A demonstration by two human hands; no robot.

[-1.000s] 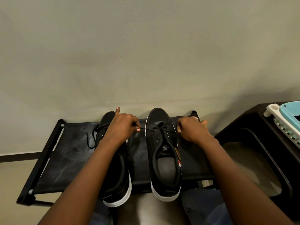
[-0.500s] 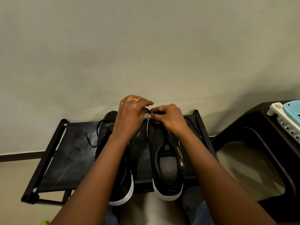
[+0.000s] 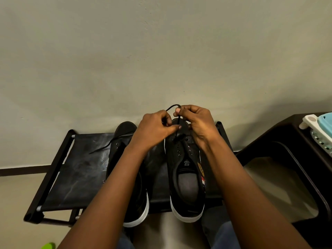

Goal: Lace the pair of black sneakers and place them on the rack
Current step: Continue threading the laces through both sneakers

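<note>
Two black sneakers with white soles lie side by side on the black rack, toes toward the wall. My arm covers much of the left sneaker; a loose lace end trails from it to the left. Over the toe end of the right sneaker both hands meet. My left hand pinches one strand of its black lace. My right hand pinches the other strand, which loops up above the fingers.
A pale wall stands right behind the rack. A dark cabinet with an open hollow is at the right, and a white and teal basket rests on top of it. A small green object lies on the floor at lower left.
My hands came together from either side of the right sneaker and rose above its toe. The lace now stands up in a loop between them.
</note>
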